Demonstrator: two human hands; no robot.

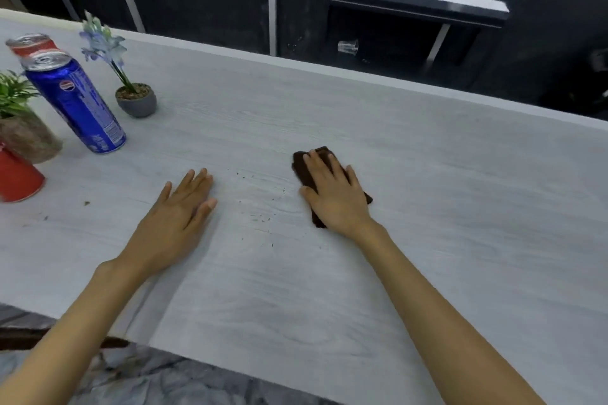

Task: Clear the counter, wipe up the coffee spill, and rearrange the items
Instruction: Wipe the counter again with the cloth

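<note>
The pale counter [427,174] fills the view; on it the left hand [177,207] lies flat at 8 o'clock of centre, fingers straight and close, likely as a brace. The right hand [335,197], at 3 o'clock of the left, presses straight, slightly spread fingers onto a folded brown cloth [301,166], a hold suited to wiping. The blue can [77,102] and potted flower [136,102] stand at 10 o'clock, seemingly parked clear of the dark coffee specks [263,217] between the hands.
</note>
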